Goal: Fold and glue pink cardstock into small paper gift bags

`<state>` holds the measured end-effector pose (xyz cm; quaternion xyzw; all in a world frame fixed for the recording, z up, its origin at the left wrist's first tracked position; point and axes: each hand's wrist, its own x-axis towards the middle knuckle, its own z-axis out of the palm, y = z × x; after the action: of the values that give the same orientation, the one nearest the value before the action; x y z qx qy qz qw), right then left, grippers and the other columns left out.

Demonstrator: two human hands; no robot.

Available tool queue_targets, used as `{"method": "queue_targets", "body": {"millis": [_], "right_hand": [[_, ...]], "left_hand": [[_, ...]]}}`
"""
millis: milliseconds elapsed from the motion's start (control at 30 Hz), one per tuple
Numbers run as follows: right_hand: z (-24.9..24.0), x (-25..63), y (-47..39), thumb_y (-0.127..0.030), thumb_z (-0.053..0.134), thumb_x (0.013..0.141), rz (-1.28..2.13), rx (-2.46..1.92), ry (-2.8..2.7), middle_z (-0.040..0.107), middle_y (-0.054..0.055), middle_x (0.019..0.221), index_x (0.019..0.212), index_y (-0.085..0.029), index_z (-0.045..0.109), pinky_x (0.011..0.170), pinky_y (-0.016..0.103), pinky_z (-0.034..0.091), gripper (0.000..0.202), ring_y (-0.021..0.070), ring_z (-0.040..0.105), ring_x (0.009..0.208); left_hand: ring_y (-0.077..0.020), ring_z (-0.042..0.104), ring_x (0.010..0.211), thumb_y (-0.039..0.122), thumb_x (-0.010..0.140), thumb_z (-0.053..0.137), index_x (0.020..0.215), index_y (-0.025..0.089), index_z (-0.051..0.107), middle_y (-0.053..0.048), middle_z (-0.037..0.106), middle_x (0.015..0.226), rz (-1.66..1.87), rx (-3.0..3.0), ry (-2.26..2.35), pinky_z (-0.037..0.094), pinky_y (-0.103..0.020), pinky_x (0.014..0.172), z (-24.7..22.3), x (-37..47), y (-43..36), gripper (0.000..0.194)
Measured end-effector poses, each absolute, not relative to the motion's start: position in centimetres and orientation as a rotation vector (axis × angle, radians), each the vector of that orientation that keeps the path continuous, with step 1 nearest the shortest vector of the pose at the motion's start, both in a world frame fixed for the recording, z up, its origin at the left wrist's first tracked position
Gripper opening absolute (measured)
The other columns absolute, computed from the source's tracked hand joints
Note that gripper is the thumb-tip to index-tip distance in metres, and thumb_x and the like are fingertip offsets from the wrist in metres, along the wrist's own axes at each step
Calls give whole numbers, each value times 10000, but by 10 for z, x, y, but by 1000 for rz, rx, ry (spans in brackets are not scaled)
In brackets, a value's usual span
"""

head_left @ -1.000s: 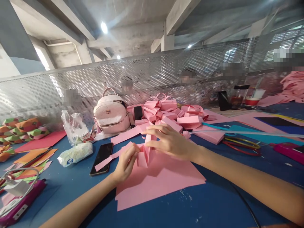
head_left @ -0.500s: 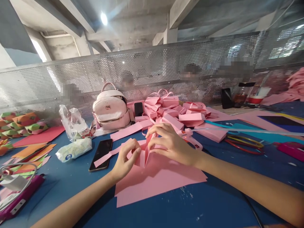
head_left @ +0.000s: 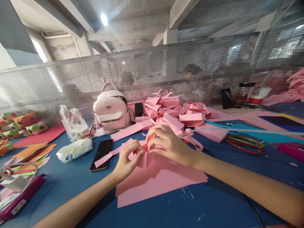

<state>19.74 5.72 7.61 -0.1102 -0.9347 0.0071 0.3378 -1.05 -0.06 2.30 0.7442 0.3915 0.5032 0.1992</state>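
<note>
Between my two hands stands a folded pink paper piece (head_left: 144, 161), its creased edge pointing towards me. My left hand (head_left: 130, 158) grips its left side with the fingers curled and the thumb pressed in. On the right side, my right hand (head_left: 166, 144) pinches the upper part between thumb and fingers; the fingertips are partly hidden by the fold. Under both hands lie pink paper sheets (head_left: 163, 182), slightly offset from each other. A narrow pink strip (head_left: 104, 161) reaches left over a black phone (head_left: 101, 152). Just beyond my right wrist rests a pink glue gun (head_left: 191, 139).
Behind my hands are a heap of folded pink paper boxes (head_left: 171, 110) and a pink backpack (head_left: 111, 110). A tissue pack (head_left: 74, 150) and power strip (head_left: 21, 196) lie left. Scissors (head_left: 244, 142) lie right. A perforated metal screen (head_left: 152, 66) closes the back, with people beyond.
My left hand has shifted slightly right and down, nearer my right hand. The folded pink paper looks more closed between them. My right hand stays almost in place.
</note>
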Motion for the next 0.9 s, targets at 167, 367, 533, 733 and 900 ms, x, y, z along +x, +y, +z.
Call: {"method": "queue_targets", "body": {"millis": [167, 367, 533, 733, 900], "right_hand": [[77, 197, 56, -227, 658, 942, 46, -302, -2451, 629, 40, 1044, 871, -219, 649, 1016, 417, 337, 72, 233, 500, 1105], [78, 196, 54, -194, 644, 949, 79, -293, -2455, 618, 47, 1045, 869, -205, 635, 1007, 407, 344, 81, 231, 488, 1102], [77, 195, 54, -181, 645, 947, 87, -284, -2456, 611, 52, 1051, 868, -194, 627, 1011, 408, 340, 82, 231, 481, 1106], [76, 195, 55, -180, 637, 952, 57, -272, -2447, 611, 47, 1041, 868, -204, 621, 1001, 411, 349, 89, 235, 484, 1101], [76, 194, 55, -185, 634, 954, 50, -273, -2445, 613, 46, 1037, 867, -206, 623, 1000, 410, 356, 90, 233, 486, 1100]], "left_hand": [[-158, 433, 675, 371, 992, 508, 706, 192, 528, 2, 481, 702, 1399, 2073, 1106, 372, -294, 669, 24, -9, -2, 338], [-151, 431, 678, 314, 989, 519, 723, 187, 544, 12, 480, 703, 1385, 2073, 1103, 360, -288, 684, 25, -9, -2, 296], [-147, 423, 675, 280, 991, 512, 720, 187, 538, 21, 479, 684, 1382, 2082, 1098, 366, -298, 733, 24, -9, -2, 288], [-148, 426, 685, 273, 990, 514, 730, 188, 542, 21, 479, 694, 1378, 2089, 1098, 368, -299, 746, 23, -9, -2, 275], [-144, 425, 682, 261, 987, 520, 736, 187, 545, 26, 474, 698, 1373, 2094, 1100, 371, -303, 766, 22, -10, -1, 263]]}}
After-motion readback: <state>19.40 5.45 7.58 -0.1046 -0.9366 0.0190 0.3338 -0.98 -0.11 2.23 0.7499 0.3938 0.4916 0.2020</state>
